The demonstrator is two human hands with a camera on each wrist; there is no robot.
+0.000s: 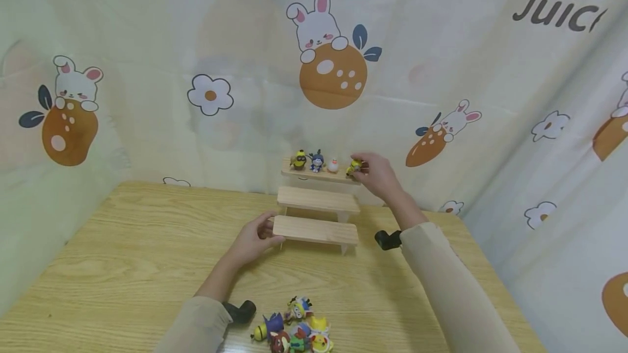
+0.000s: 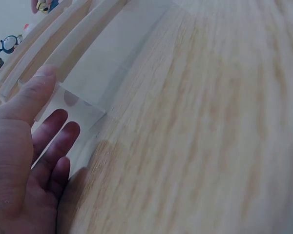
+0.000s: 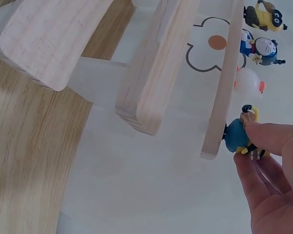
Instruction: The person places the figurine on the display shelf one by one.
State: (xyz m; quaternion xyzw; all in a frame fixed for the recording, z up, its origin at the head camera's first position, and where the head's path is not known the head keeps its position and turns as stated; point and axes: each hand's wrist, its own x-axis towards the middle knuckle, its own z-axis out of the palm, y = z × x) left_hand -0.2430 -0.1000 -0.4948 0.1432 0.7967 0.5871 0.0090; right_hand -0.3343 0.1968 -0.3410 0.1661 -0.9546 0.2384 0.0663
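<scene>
A three-step wooden display stand (image 1: 316,229) with clear side supports stands on the table. At the right end of its top step, my right hand (image 1: 376,174) pinches a small yellow-and-blue minion figurine (image 3: 238,135) between thumb and fingers, its base at the plank. Along that step stand another minion figurine (image 1: 298,160), a blue-hooded figurine (image 1: 316,162) and a round white figurine (image 1: 333,165). My left hand (image 1: 252,241) holds the lowest step's left end. Its thumb (image 2: 41,85) lies against the plank, and the other fingers curl beside the clear support (image 2: 75,105).
A pile of several colourful figurines (image 1: 296,331) lies at the table's near edge, right of the left sleeve. Behind the stand hangs a pale curtain (image 1: 255,140) printed with rabbits and fruit. Black wrist devices (image 1: 387,239) stick out by both cuffs.
</scene>
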